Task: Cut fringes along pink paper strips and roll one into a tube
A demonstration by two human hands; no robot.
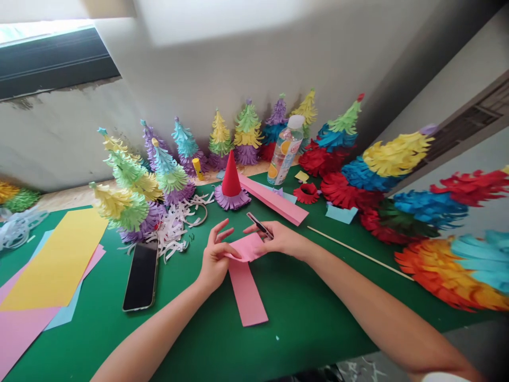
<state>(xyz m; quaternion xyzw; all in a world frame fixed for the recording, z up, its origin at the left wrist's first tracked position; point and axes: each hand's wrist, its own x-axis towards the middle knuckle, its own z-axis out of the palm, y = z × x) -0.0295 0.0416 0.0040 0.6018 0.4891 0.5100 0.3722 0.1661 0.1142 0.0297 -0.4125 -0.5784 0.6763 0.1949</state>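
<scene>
My left hand [215,257] pinches the near edge of a pink paper strip [245,276], thumb and forefinger closed on it and the other fingers raised. The strip bends up at the hands and its long end lies flat on the green table [302,313]. My right hand [280,239] holds the strip's far side and grips small scissors [259,225], whose dark blades point up and left. Just beyond the hands stands a red paper cone [231,183] on a purple fringed base.
A black phone [141,276] lies left of my hands beside white paper scraps [175,225]. Yellow, pink and blue sheets [55,262] lie at far left. Paper trees [167,170] line the back and right. A folded pink sheet [274,200], a bottle [284,151] and a thin stick [358,252] lie beyond.
</scene>
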